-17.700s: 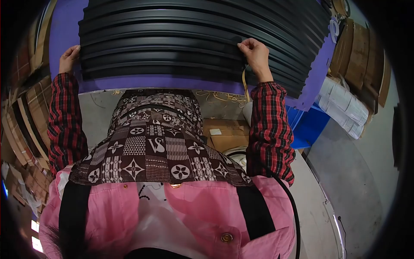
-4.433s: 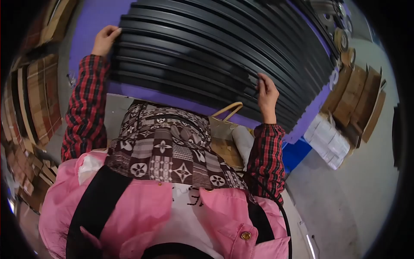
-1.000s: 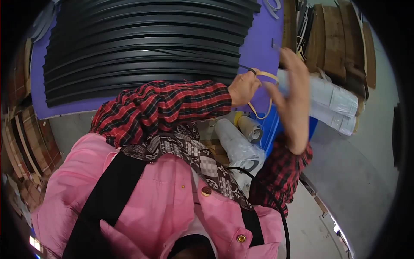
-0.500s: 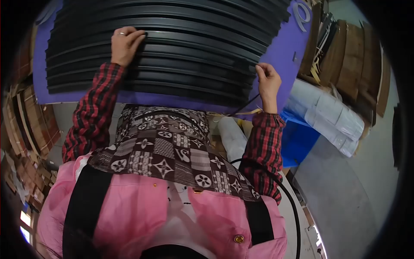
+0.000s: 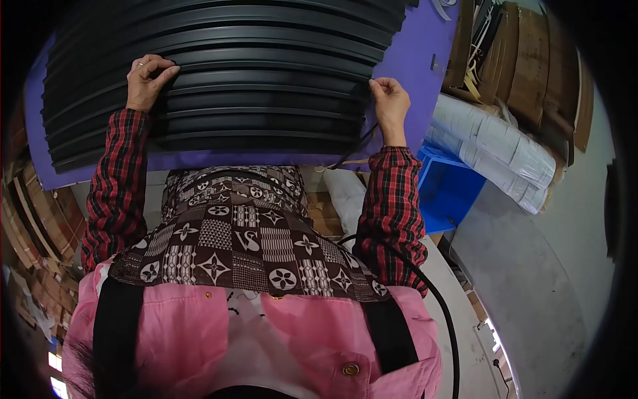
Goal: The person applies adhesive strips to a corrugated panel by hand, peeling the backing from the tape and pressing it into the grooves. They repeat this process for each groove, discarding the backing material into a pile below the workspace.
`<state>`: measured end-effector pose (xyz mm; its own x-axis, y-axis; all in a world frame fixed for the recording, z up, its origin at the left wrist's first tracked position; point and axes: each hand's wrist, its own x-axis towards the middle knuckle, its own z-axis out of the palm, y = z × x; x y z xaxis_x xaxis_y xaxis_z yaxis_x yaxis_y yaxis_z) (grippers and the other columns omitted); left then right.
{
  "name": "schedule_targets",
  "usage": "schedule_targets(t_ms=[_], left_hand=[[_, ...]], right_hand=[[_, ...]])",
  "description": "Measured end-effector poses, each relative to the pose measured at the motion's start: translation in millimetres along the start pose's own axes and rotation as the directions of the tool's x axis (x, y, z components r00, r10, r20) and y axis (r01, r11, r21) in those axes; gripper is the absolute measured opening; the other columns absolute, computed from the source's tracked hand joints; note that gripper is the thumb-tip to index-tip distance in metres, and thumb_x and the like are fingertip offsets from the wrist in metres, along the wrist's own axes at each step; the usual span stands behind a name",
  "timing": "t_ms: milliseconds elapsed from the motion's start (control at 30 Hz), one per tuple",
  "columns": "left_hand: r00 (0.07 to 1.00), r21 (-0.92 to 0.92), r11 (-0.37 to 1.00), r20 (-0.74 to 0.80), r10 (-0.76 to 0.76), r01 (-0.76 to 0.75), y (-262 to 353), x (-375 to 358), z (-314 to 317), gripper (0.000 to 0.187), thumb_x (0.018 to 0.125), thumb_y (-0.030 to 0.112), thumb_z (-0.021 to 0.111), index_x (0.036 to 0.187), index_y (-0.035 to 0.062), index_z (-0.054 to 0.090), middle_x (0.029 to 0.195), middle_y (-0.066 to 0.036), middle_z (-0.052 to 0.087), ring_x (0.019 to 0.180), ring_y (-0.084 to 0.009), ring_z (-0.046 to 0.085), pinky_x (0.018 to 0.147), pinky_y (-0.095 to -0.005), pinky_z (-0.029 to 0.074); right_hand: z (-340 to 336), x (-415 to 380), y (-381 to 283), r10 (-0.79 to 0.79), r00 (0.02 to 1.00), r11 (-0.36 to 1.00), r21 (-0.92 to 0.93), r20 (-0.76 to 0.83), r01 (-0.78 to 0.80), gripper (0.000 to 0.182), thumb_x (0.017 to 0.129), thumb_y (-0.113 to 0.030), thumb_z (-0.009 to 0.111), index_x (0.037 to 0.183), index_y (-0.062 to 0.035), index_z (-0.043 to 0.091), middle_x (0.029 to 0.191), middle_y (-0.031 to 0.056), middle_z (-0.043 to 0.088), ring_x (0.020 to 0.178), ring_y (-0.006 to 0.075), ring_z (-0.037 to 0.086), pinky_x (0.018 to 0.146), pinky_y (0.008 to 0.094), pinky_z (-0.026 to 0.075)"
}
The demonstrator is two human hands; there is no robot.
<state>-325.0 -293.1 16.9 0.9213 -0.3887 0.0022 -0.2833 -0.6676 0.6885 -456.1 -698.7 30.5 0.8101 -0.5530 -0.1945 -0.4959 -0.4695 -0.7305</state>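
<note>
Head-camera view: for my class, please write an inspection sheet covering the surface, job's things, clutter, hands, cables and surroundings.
Surface: purple flat tabletop, partly covered.
Job's things: long black ridged strips, lying side by side on it; material unclear.
Clutter: light grey curled flat band on the tabletop's right part.
Hands: left hand over the strips' left part, right hand at their right ends; whether either grips is unclear.
Cables: smooth black cable curving past the red-and-black checked right sleeve.
Surroundings: brown cardboard stacks at both sides; blue open rectangular box and white plastic-wrapped rolls at right.
</note>
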Motion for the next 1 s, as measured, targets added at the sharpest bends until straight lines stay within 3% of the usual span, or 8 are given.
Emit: schedule_targets(t_ms=[167, 367, 433, 567, 600, 867, 933, 1000], left_hand=[[0.998, -0.03, 0.998, -0.003, -0.057, 0.057, 1.8, -0.7, 0.6, 0.011, 0.066, 0.017, 0.066, 0.072, 0.0089, 0.062, 0.076, 0.002, 0.054, 0.082, -0.0137, 0.045, 0.072, -0.0271, 0.038], [0.991, 0.158, 0.986, 0.107, -0.075, 0.058, 17.2, 7.5, -5.8, 0.011, 0.069, 0.016, 0.061, 0.076, 0.0076, 0.06, 0.077, -0.002, 0.055, 0.08, -0.0178, 0.048, 0.071, -0.0295, 0.039], [0.987, 0.368, 0.916, 0.083, 0.14, -0.161, 44.0, 20.2, 6.9, 0.009, 0.07, 0.013, 0.057, 0.077, 0.0073, 0.059, 0.077, -0.005, 0.055, 0.077, -0.0227, 0.05, 0.069, -0.0321, 0.04], [0.913, -0.126, 0.907, 0.029, 0.407, -0.401, 156.4, 48.3, 115.2, 0.012, 0.07, 0.008, 0.054, 0.082, 0.0046, 0.057, 0.074, -0.009, 0.054, 0.075, -0.0253, 0.051, 0.067, -0.0336, 0.04], [0.881, -0.097, 0.875, -0.04, 0.472, -0.473, 176.4, 50.0, 149.8, 0.012, 0.07, 0.009, 0.055, 0.082, 0.0061, 0.057, 0.074, -0.007, 0.054, 0.075, -0.0253, 0.05, 0.065, -0.0333, 0.04], [0.962, -0.005, 0.963, 0.051, 0.269, -0.269, 214.9, 48.5, 214.1, 0.01, 0.068, 0.019, 0.057, 0.075, 0.0131, 0.061, 0.077, -0.001, 0.055, 0.08, -0.0192, 0.049, 0.071, -0.0321, 0.033], [0.968, -0.006, 0.969, 0.045, 0.246, -0.245, 215.0, 50.1, 214.9, 0.009, 0.068, 0.02, 0.056, 0.07, 0.0141, 0.062, 0.076, -0.001, 0.057, 0.081, -0.0187, 0.048, 0.071, -0.0323, 0.033], [0.968, 0.001, 0.972, 0.081, 0.236, -0.237, 217.4, 49.2, 212.9, 0.009, 0.068, 0.02, 0.056, 0.071, 0.0141, 0.062, 0.077, -0.001, 0.056, 0.081, -0.0188, 0.048, 0.071, -0.0322, 0.033]], right_hand=[[-1.4, 0.2, -4.6, 0.023, 1.0, 0.997, -0.076, 0.022, -0.021, 0.015, 0.07, -0.014, 0.063, 0.073, -0.0006, 0.058, 0.059, 0.001, 0.056, 0.054, 0.0048, 0.049, 0.052, 0.0185, 0.041], [-3.1, -0.3, -11.3, -0.067, 0.997, 0.974, -0.216, 0.024, 0.071, 0.009, 0.068, -0.009, 0.06, 0.072, -0.0014, 0.056, 0.063, 0.0107, 0.057, 0.057, 0.0205, 0.056, 0.054, 0.0278, 0.043], [-2.6, 1.1, -7.3, -0.247, 0.968, 0.919, -0.305, 0.052, 0.251, 0.01, 0.069, -0.006, 0.057, 0.077, -0.0021, 0.055, 0.071, 0.0138, 0.056, 0.064, 0.0272, 0.055, 0.058, 0.0313, 0.043], [-3.6, 3.4, -1.1, -0.203, 0.975, 0.958, -0.19, 0.089, 0.216, 0.011, 0.069, -0.005, 0.055, 0.079, -0.0021, 0.054, 0.074, 0.0145, 0.056, 0.067, 0.0284, 0.055, 0.06, 0.0327, 0.043], [-4.9, 2.7, -3.7, -0.195, 0.976, 0.963, -0.172, 0.094, 0.208, 0.01, 0.069, -0.005, 0.055, 0.078, -0.0017, 0.054, 0.073, 0.0146, 0.056, 0.067, 0.0289, 0.055, 0.06, 0.0333, 0.043], [-0.9, 2.7, 4.3, -0.274, 0.957, 0.939, -0.188, 0.089, 0.287, 0.009, 0.069, -0.006, 0.055, 0.077, -0.0035, 0.054, 0.071, 0.0142, 0.055, 0.068, 0.0296, 0.054, 0.06, 0.0342, 0.042], [2.1, 0.3, 0.1, -0.364, 0.931, 0.867, -0.355, 0.027, 0.35, 0.011, 0.068, -0.005, 0.056, 0.08, -0.0046, 0.054, 0.073, 0.0132, 0.054, 0.067, 0.0298, 0.052, 0.059, 0.0333, 0.042], [0.2, -11.2, -9.8, -0.407, 0.909, 0.897, -0.227, -0.092, 0.379, 0.011, 0.07, -0.005, 0.055, 0.081, -0.0043, 0.053, 0.075, 0.0113, 0.054, 0.066, 0.0267, 0.053, 0.059, 0.0313, 0.043]])
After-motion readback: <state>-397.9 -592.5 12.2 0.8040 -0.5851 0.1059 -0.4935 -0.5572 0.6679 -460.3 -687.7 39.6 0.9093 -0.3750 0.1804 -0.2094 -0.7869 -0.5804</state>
